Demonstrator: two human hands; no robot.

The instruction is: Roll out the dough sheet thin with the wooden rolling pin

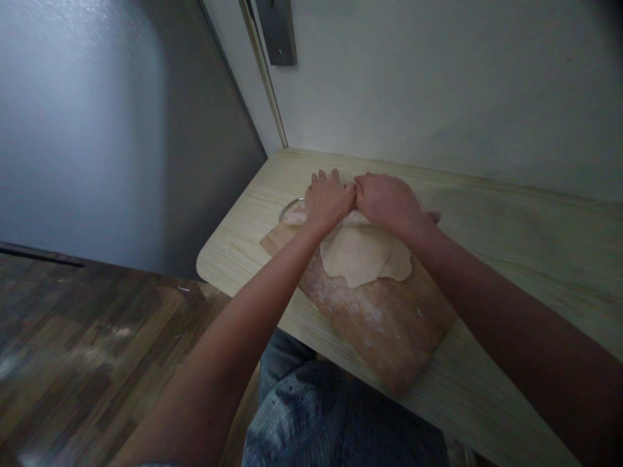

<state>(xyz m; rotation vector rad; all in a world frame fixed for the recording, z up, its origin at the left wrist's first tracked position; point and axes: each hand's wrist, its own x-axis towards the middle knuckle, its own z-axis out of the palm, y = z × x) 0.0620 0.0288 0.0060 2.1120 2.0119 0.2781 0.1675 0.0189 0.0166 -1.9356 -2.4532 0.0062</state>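
Note:
A wooden rolling pin [359, 218] lies crosswise over the far part of a flattened sheet of dough [357, 255]. My left hand [328, 198] is over the pin left of its middle, fingers pointing away from me and bent over it. Just beside it, my right hand [387, 198] grips the pin with its fingers curled; the thumbs of both hands nearly meet. The near edge of the dough is uneven and lobed. Under it is a wooden cutting board [374, 318], dusted with flour. The undersides of both hands are hidden.
A metal ring handle [289, 209] shows at the board's far left corner. All this rests on a pale wooden table [233, 250] against a white wall [438, 84]. To the left stands a grey, shiny panel [97, 143]. My legs [316, 408] are below the table's near edge.

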